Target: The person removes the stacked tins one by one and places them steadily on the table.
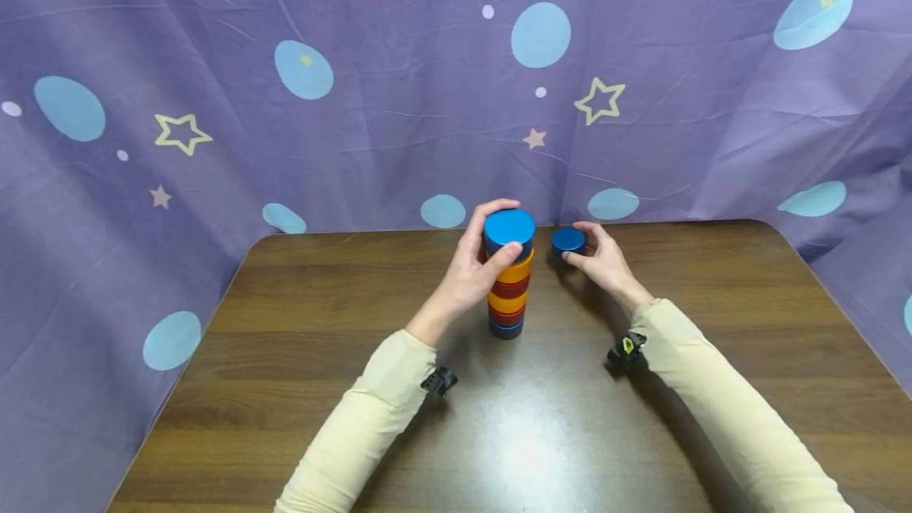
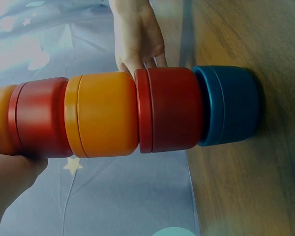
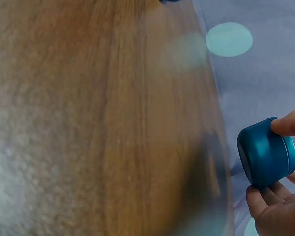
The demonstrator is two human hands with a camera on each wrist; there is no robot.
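A tall upright stack of round lidded tins stands on the wooden table, a blue tin (image 2: 231, 105) at its foot. Red tins (image 2: 174, 109) and orange tins (image 2: 105, 115) alternate above it, and another blue tin (image 1: 509, 229) tops the stack. My left hand (image 1: 472, 267) grips that top tin, thumb in front and fingers behind. To the right of the stack, my right hand (image 1: 604, 260) holds a separate blue tin (image 3: 266, 152) between thumb and fingers, apparently just above the table. The palm side of the left hand is hidden behind the stack.
The brown wooden table (image 1: 299, 370) ends at the back against a purple curtain (image 1: 399, 85) printed with stars and blue ovals. A black wrist camera (image 1: 439, 380) sits on the left sleeve, and a second wrist camera (image 1: 627, 351) on the right.
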